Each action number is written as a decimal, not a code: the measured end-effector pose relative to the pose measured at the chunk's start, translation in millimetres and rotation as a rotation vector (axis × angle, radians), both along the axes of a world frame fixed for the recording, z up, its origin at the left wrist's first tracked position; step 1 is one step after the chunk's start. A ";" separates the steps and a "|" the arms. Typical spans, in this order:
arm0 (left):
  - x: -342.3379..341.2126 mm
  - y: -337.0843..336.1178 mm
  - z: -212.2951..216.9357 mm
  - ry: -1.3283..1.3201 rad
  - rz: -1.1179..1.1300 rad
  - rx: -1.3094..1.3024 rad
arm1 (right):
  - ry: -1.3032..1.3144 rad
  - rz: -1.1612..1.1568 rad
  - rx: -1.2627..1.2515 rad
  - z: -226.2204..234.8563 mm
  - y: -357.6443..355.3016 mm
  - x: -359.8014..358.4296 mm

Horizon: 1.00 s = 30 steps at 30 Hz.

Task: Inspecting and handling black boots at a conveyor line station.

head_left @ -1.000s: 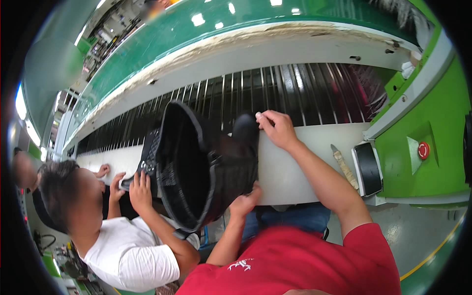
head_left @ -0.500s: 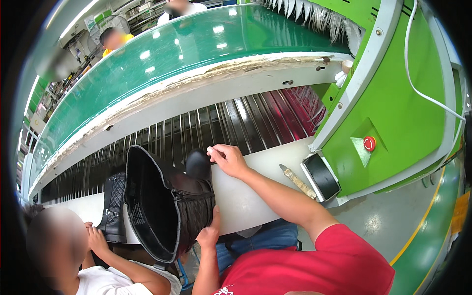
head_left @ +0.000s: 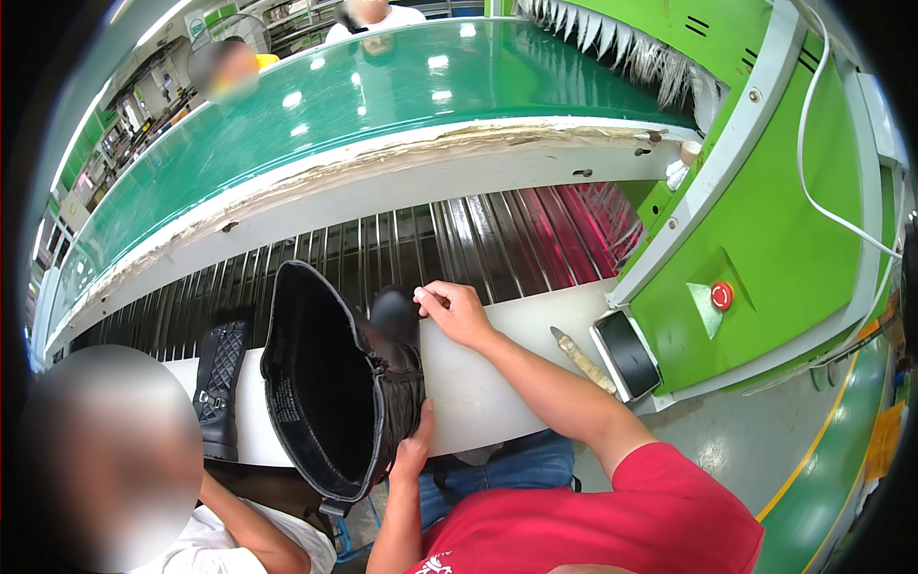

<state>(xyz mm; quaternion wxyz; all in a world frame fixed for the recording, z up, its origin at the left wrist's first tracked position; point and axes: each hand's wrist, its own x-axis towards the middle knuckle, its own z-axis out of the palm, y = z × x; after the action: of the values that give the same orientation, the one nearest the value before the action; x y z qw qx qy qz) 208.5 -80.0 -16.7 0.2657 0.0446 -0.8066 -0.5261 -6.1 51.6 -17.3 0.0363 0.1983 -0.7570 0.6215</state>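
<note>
A tall black boot (head_left: pixel 409 387) lies on its side over the white ledge in front of me, its wide open top facing me and to the left. My left hand (head_left: pixel 413 448) grips the boot from below, near the quilted part; most of its fingers are hidden behind the boot. Beside the rounded black toe (head_left: pixel 394 314) is my right hand (head_left: pixel 455 312), closed in a pinch with its fingertips against the toe. Something small and white shows at those fingertips, too small to name. A knife-like tool with a wrapped handle (head_left: pixel 580 360) rests on the ledge at right.
A second quilted black boot (head_left: pixel 220 387) stands at left, close to a co-worker in white (head_left: pixel 244 536). Beyond the white ledge (head_left: pixel 497 383) run metal rollers (head_left: pixel 382 253) and a green conveyor belt (head_left: pixel 382 96). A green machine (head_left: pixel 765 210) with a red button is at right, near a black-topped box (head_left: pixel 626 354).
The view has shifted slightly. My right hand's fingertips have stayed at the toe with a small move. The co-worker's head has come closer, and their hand no longer shows at the second boot.
</note>
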 end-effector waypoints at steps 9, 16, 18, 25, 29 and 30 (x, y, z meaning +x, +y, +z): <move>0.2 3.7 12.4 -0.094 0.003 0.151 | 0.009 -0.005 -0.029 0.7 -2.4 1.3; -2.3 -0.5 7.8 -0.014 -0.016 -0.011 | -0.023 0.004 0.021 -5.4 -2.0 -2.4; -2.4 -0.7 7.4 -0.005 -0.032 0.028 | 0.016 0.009 -0.012 -4.8 -2.4 -1.2; -0.9 0.8 10.1 0.003 -0.039 0.004 | -0.028 0.010 0.033 1.4 0.4 2.3; -0.9 1.6 11.9 0.002 -0.063 0.056 | 0.030 0.002 -0.023 -4.5 -1.9 4.2; -1.7 1.7 11.4 0.019 -0.045 0.061 | 0.124 -0.006 -0.049 1.8 0.4 7.6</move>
<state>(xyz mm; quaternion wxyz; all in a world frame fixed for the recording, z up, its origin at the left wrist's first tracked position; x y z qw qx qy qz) 206.8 -78.3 -5.2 0.2598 0.0295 -0.7886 -0.5566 1.5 52.1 -15.5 0.0898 0.2331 -0.7386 0.6261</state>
